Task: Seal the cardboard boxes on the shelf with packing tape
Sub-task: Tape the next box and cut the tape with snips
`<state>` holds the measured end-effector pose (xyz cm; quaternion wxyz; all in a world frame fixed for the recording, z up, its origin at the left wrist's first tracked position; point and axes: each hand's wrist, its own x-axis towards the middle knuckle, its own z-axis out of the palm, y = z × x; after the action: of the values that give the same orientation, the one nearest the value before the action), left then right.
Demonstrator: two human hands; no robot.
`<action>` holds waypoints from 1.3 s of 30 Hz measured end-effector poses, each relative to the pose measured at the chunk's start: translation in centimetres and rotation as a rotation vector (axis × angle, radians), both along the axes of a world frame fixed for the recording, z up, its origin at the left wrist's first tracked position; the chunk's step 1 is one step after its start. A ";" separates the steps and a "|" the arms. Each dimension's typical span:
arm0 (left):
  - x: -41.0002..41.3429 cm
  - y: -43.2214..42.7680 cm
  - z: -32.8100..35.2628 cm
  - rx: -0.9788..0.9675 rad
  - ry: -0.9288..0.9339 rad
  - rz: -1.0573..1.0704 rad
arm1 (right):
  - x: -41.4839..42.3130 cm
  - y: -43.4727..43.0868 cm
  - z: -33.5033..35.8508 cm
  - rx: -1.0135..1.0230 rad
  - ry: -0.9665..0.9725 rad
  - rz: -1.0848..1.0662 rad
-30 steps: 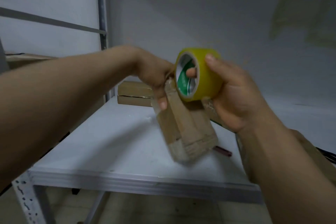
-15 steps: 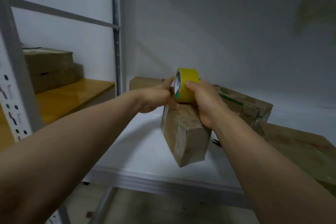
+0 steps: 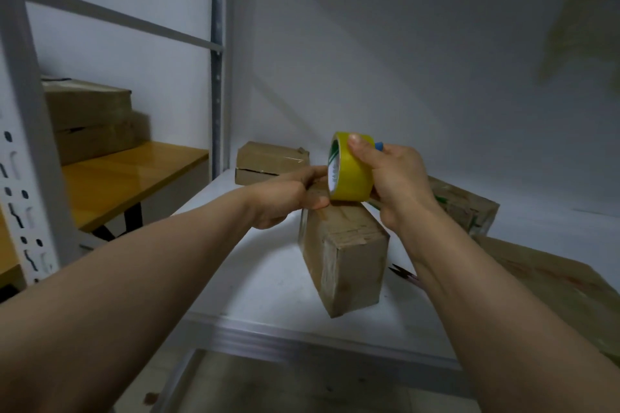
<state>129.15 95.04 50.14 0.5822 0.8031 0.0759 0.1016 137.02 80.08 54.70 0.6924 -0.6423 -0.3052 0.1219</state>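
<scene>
A small brown cardboard box [image 3: 345, 258] stands on the white shelf [image 3: 268, 282], its near end towards me. A yellow roll of packing tape [image 3: 352, 174] rests on the box's far top edge, gripped by my right hand [image 3: 396, 184]. My left hand [image 3: 288, 198] is closed on the box's far left top corner, fingertips touching the roll; whether it pinches the tape end is hidden. A blue thing [image 3: 379, 145] peeks out behind my right fingers.
A flat box [image 3: 268, 161] lies at the shelf's back left, a printed box [image 3: 466, 208] behind my right wrist, a large box [image 3: 563, 295] at right. Scissors [image 3: 402, 273] lie beside the small box. Left of the upright [image 3: 218, 60], stacked boxes [image 3: 90, 121] sit on a wooden table [image 3: 117, 178].
The box has come down from mid-air onto the shelf. The tape roll now sits on the box's far top edge, and both hands have moved away from me with it.
</scene>
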 end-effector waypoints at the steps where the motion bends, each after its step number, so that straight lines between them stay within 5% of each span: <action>1: -0.1 -0.2 0.1 0.018 0.004 0.006 | -0.1 -0.2 0.2 -0.023 -0.001 0.000; 24: 1.0 -2.1 0.2 0.125 0.058 0.069 | -2.0 -5.4 1.9 -0.145 0.214 -0.001; 29: 0.9 -2.4 0.3 0.301 -0.051 0.045 | -2.6 -5.5 1.7 -0.142 0.172 -0.017; 33: 0.6 -3.3 2.1 0.478 0.078 -0.071 | -2.7 -5.1 1.7 -0.168 0.133 -0.019; 39: 0.6 -2.6 -0.3 0.681 -0.020 0.082 | -3.3 -5.3 0.1 -0.095 0.064 0.050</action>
<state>129.78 92.44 49.83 0.2768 0.9466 0.0640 0.1524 133.69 74.75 54.83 0.6674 -0.6623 -0.2928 0.1738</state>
